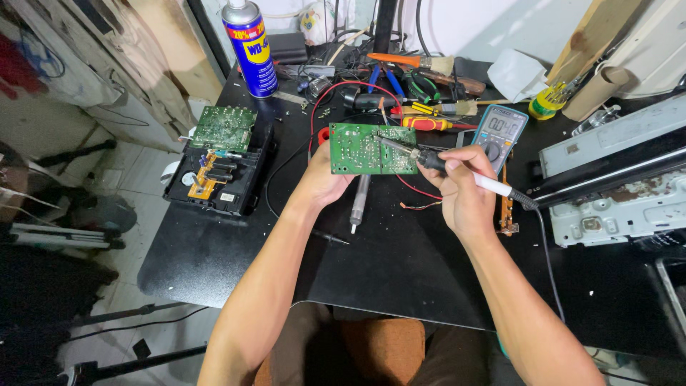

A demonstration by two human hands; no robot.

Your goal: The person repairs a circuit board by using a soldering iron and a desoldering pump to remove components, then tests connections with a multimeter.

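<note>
Knees at the bottom edge, orange-brown trousers, tucked under the near rim of the black table [400, 279]. Forearms up and over it. Left hand [323, 179] closed on the lower left corner of the green circuit board [373, 149], holding it tilted up, solder side to the camera, just above the tabletop. Right hand [457, 187] wrapped pen-style round the soldering iron [457, 170], tip laid on the right half of the board, cord trailing off right across the table.

Soldering step, by the look of it: tip on a joint, board braced. Next move likely needs a steady wrist, then a clean lift straight off without dragging across neighbouring joints.

Silver desoldering pump [359, 202] lying just under the board, near the left wrist. Red wire [414, 191] looping beneath. Multimeter [500, 130] just beyond the right knuckles, close enough to knock. Further left, a second green board [224, 127] on a black casing [218, 171], hanging at the table's left edge. Right side crowded by grey metal chassis [614, 207]. Back row: blue and yellow spray can [250, 48], screwdrivers [427, 123], brush [413, 61], cable tangle.

Open room: bare black surface in front, near side only. Tight to the rear and right.
</note>
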